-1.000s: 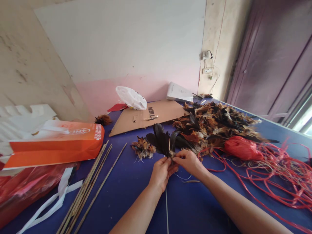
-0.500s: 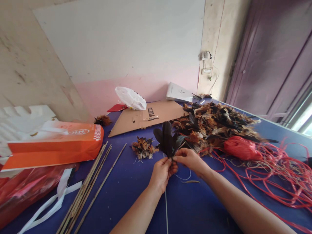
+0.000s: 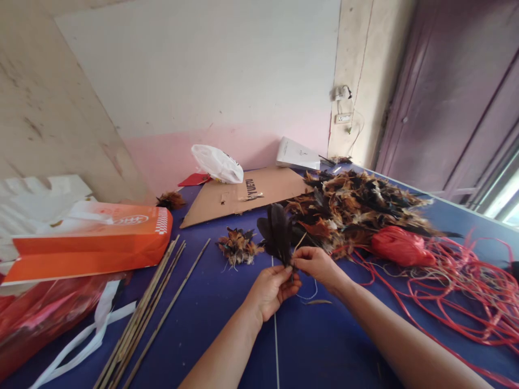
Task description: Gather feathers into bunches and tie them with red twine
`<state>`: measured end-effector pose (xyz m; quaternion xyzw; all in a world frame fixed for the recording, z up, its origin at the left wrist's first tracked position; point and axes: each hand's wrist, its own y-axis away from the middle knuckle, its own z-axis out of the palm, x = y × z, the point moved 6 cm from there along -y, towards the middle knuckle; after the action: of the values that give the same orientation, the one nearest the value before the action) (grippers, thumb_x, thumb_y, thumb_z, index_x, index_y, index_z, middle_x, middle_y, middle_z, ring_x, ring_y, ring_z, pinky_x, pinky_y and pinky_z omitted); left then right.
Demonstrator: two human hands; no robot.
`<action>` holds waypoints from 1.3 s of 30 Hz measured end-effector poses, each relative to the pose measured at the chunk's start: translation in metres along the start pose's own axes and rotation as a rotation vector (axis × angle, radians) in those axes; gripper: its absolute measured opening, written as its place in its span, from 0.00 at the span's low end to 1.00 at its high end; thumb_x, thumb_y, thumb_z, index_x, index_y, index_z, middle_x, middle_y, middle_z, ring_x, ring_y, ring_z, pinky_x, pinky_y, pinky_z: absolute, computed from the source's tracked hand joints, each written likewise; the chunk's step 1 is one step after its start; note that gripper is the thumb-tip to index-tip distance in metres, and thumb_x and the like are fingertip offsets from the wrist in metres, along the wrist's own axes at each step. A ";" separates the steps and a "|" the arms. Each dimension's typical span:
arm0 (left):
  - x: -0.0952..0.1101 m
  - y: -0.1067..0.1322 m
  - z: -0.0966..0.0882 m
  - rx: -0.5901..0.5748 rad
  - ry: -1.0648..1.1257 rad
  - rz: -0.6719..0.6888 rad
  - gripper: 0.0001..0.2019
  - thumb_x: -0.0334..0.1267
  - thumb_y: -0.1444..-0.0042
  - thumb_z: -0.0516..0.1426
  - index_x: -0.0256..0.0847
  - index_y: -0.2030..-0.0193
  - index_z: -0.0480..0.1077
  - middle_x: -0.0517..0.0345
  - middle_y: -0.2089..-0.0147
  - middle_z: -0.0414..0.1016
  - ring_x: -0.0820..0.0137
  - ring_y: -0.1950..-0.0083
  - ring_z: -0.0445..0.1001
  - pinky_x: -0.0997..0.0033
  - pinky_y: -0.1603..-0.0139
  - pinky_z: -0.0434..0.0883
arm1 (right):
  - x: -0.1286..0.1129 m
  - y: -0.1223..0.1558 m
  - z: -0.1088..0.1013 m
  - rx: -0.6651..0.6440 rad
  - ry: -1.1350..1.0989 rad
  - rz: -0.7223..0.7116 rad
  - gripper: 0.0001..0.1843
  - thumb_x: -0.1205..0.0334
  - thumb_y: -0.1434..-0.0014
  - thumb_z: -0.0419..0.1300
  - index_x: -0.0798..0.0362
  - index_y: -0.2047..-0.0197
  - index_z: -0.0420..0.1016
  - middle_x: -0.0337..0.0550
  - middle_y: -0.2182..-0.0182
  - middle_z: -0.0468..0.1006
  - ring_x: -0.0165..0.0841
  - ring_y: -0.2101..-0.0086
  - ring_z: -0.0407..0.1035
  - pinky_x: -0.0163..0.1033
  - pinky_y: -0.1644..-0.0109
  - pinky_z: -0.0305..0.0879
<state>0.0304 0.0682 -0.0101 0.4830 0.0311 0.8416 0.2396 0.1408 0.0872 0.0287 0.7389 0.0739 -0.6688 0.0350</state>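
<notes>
Both my hands meet at the middle of the blue table (image 3: 227, 319), over a thin stick (image 3: 276, 335) that runs toward me. My left hand (image 3: 271, 289) is closed around the stick's top end. My right hand (image 3: 315, 265) pinches the base of a bunch of black feathers (image 3: 277, 232) held upright at that same end. A thin white thread (image 3: 306, 294) loops on the table just below my right hand. A big heap of brown and black feathers (image 3: 357, 208) lies right behind my hands.
A small tuft of feathers (image 3: 238, 246) lies left of the bunch. Several long sticks (image 3: 152, 313) lie at the left, near an orange paper bag (image 3: 91, 240). Red plastic cord (image 3: 458, 292) and a red bundle (image 3: 401, 246) spread at the right. Cardboard (image 3: 243, 197) and a white bag (image 3: 217, 163) lie behind.
The black feather bunch has gone from fanned and leaning left to standing upright and tighter. My left hand slid slightly down and toward me on the stick; my right hand kept its pinch.
</notes>
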 end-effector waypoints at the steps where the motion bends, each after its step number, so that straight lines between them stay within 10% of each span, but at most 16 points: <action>1: 0.000 0.000 0.000 -0.007 -0.006 -0.006 0.04 0.30 0.51 0.58 0.29 0.69 0.69 0.54 0.75 0.72 0.74 0.76 0.72 0.79 0.77 0.71 | 0.000 0.000 0.001 -0.018 -0.009 0.005 0.05 0.63 0.56 0.59 0.57 0.76 0.70 0.34 0.82 0.68 0.22 0.80 0.58 0.29 0.76 0.54; 8: 0.002 -0.003 -0.005 0.012 0.048 0.009 0.06 0.32 0.51 0.58 0.30 0.68 0.70 0.51 0.72 0.75 0.70 0.71 0.75 0.76 0.73 0.72 | 0.006 -0.001 0.003 -0.063 -0.036 0.009 0.14 0.56 0.53 0.58 0.58 0.66 0.69 0.40 0.75 0.72 0.26 0.76 0.65 0.33 0.72 0.61; 16: 0.004 -0.006 -0.015 0.090 0.152 0.023 0.06 0.32 0.49 0.56 0.31 0.65 0.70 0.49 0.68 0.77 0.70 0.71 0.75 0.73 0.71 0.71 | -0.024 0.018 0.008 0.040 0.722 -0.474 0.18 0.61 0.59 0.63 0.52 0.63 0.66 0.38 0.69 0.71 0.31 0.68 0.65 0.36 0.64 0.58; 21: 0.001 -0.002 -0.004 0.009 0.104 -0.001 0.08 0.34 0.49 0.56 0.30 0.65 0.71 0.50 0.69 0.77 0.73 0.74 0.73 0.72 0.69 0.71 | -0.024 0.019 0.013 0.042 0.888 -0.504 0.14 0.62 0.59 0.63 0.53 0.68 0.65 0.38 0.72 0.69 0.30 0.70 0.63 0.34 0.66 0.55; 30: 0.001 -0.001 0.000 -0.029 -0.016 0.034 0.08 0.34 0.50 0.57 0.30 0.66 0.72 0.50 0.70 0.76 0.74 0.73 0.73 0.70 0.66 0.71 | -0.015 0.012 0.004 0.008 0.780 -0.358 0.13 0.60 0.61 0.64 0.53 0.73 0.64 0.34 0.76 0.68 0.27 0.75 0.60 0.31 0.72 0.52; 39: 0.001 0.000 0.002 -0.045 -0.138 0.052 0.10 0.38 0.50 0.57 0.31 0.67 0.70 0.46 0.69 0.76 0.66 0.69 0.75 0.69 0.67 0.72 | -0.006 0.005 0.000 -0.158 0.194 -0.079 0.12 0.55 0.52 0.57 0.57 0.73 0.73 0.36 0.78 0.70 0.26 0.76 0.62 0.31 0.72 0.56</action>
<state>0.0315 0.0684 -0.0088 0.5352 -0.0170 0.8126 0.2301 0.1409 0.0823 0.0343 0.7916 0.1584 -0.5872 0.0592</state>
